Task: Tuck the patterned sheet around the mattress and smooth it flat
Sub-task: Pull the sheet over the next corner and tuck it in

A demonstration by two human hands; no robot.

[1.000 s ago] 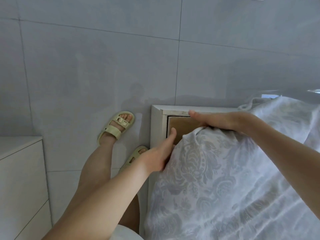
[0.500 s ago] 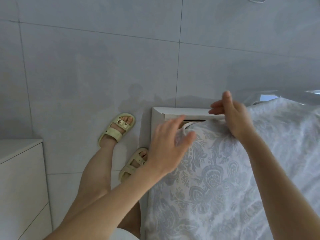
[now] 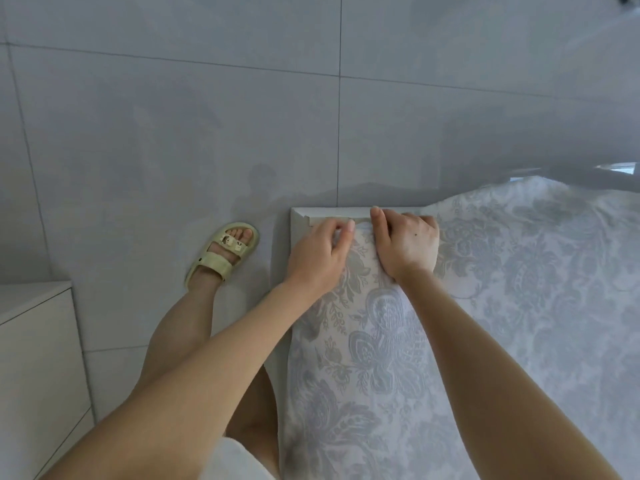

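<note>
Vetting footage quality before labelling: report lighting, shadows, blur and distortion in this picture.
Head view: soft, even light, no harsh glare; a dim shadow or reflection on the floor; floor seams splay outward, wide-angle distortion; left hand, right hand and sheet are sharp; a bright patch at the right edge.

Cool, soft light falls evenly, a little dim. The glossy floor tiles (image 3: 173,133) show a faint dark reflection and a bright glare patch (image 3: 623,167) (far right edge). Grout lines (image 3: 339,98) bow with wide-angle distortion; the patterned sheet (image 3: 381,341) is sharp.
</note>
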